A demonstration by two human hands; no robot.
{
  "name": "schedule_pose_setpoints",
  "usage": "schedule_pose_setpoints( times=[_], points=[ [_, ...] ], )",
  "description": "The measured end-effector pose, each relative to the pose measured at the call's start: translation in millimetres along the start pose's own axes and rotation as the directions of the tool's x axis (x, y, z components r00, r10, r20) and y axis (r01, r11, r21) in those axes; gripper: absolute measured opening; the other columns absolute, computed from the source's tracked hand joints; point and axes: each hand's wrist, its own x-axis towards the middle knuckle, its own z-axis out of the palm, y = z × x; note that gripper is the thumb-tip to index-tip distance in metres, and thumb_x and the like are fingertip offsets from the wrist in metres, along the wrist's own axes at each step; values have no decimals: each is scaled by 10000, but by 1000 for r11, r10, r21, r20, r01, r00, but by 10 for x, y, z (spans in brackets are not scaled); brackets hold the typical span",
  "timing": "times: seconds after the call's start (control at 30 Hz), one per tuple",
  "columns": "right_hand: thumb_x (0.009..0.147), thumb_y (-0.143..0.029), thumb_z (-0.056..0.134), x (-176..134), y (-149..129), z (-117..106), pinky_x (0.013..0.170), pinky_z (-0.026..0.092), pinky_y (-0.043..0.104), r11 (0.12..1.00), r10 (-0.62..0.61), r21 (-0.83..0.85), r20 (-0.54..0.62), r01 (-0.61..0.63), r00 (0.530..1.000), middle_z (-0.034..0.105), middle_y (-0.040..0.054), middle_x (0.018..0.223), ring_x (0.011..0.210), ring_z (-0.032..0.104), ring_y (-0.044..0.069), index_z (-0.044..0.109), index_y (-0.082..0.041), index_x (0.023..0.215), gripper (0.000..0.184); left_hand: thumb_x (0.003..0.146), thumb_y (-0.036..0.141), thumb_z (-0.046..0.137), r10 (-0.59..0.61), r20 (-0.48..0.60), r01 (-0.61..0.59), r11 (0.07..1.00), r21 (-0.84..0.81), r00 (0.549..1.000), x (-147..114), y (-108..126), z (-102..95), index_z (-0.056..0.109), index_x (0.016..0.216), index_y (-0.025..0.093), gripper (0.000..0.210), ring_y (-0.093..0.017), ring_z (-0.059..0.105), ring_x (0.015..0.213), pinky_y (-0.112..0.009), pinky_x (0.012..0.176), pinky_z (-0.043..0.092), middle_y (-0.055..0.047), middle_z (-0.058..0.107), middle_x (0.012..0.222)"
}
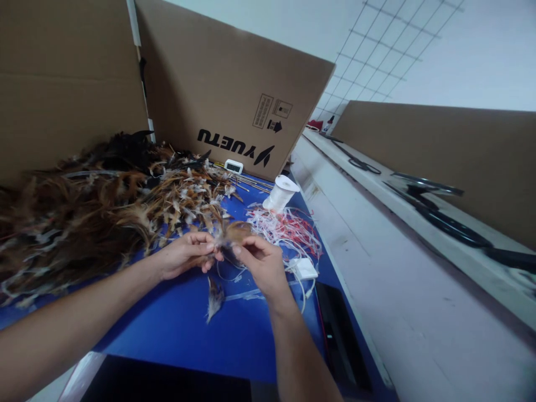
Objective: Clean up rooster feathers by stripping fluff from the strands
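Note:
Between my two hands, above the blue table (243,340), is a small brown and whitish feather bunch (234,231). My left hand (188,254) pinches its pale lower end, thumb against fingers. From the other side my right hand (263,259) closes thumb and forefinger on the brown part. Fingers hide some of the bunch. Below them a single dark-and-grey feather (215,298) lies on the table. A thin pale string curves over the table just under my hands.
A large feather heap (104,206) covers the table's left side. Cardboard panels (226,72) stand behind. To the right are a white spool (281,192), tangled red and white strings (288,226), a white charger (305,268) and a black device (341,335). Scissors (364,166) lie on the ledge.

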Motion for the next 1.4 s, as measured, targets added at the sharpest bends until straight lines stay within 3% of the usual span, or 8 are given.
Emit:
schedule_pose_setpoints(
  times=[0.1,0.23,0.4,0.6,0.8,1.07,1.27,1.4],
  points=[
    [720,-246,716,-1,0,-17,529,450,228,985,66,161,-32,-60,997,630,-20,645,559,549,103,682,-204,758,67,743,276,727,-34,15,33,999,29,999,-23,-4,10,636,754,122,179,-123,619,597,-227,536,480,-79,710,813],
    [686,-219,742,-2,-48,-34,483,444,213,957,73,286,-82,-47,994,631,-37,607,490,532,84,653,-197,731,102,704,343,754,-69,-29,71,992,100,997,-28,-9,12,608,734,133,258,-124,607,580,-200,481,406,-63,687,751],
    [727,-212,685,-21,-118,-28,472,454,215,942,89,329,-32,-73,996,684,-8,677,491,577,93,606,-186,745,85,701,355,753,20,-152,-1,992,125,988,15,-12,11,585,691,139,274,-76,510,521,-187,475,369,2,594,621],
    [699,-199,683,-45,-71,127,511,443,221,967,117,217,99,-136,988,661,-4,704,589,588,112,619,-182,714,68,720,336,740,31,-196,-8,993,116,980,4,-20,61,576,680,141,259,-58,452,497,-176,456,342,25,546,593],
    [680,-238,701,-61,50,261,587,434,245,983,125,130,46,-130,991,620,-18,657,596,540,113,651,-182,700,78,720,331,743,-21,-173,37,996,86,985,-26,-68,105,598,717,146,235,-64,499,500,-182,483,360,24,562,596],
    [677,-272,711,-61,92,307,506,364,220,984,138,113,-17,-135,990,513,-55,552,506,428,82,588,-175,657,158,703,332,754,-42,-178,51,997,51,983,-30,-88,132,611,732,145,238,-70,512,500,-190,492,373,20,571,603],
    [720,-290,685,-76,122,331,528,407,225,990,118,81,-8,-117,993,538,-39,597,536,477,92,558,-176,672,178,705,357,748,-13,-174,28,996,88,985,-31,-95,138,581,736,150,267,-69,498,502,-187,489,365,25,560,600],
    [764,-277,644,-103,75,322,538,429,233,994,-5,-110,-38,1,999,583,-17,627,563,521,112,585,-181,712,124,723,380,728,56,-180,-25,985,171,982,-18,-106,130,582,736,145,277,-69,490,510,-188,494,363,25,553,598]
  ],
)
